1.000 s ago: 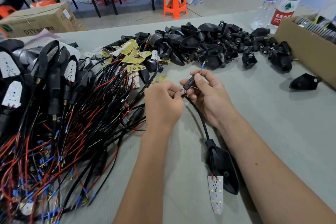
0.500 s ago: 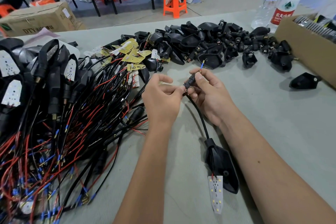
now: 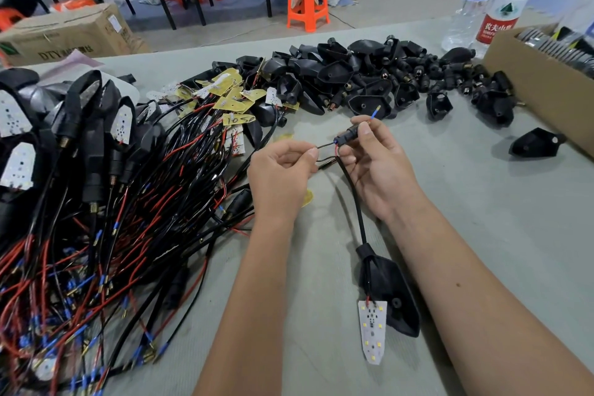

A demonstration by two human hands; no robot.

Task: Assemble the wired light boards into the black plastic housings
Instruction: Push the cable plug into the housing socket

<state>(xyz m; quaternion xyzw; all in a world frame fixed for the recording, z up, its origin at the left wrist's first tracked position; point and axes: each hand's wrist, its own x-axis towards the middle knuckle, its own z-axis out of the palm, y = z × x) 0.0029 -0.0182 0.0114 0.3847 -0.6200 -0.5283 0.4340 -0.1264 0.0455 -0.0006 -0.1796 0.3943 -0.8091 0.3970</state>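
Note:
My right hand pinches a small black sleeve threaded on thin wires; a blue-tipped wire end sticks out above my fingers. My left hand pinches the red and black wires just left of the sleeve. From there a black cable runs down to a black plastic housing lying on the table, with a white light board at its lower end, LEDs up.
A pile of empty black housings lies at the back. Tangled red and black wired boards fill the left side. A cardboard box and two water bottles stand at the right. One loose housing lies near the box.
My hands have drawn slightly apart, and a short stretch of red and black wire now shows between them. The housing and light board on the table have not moved.

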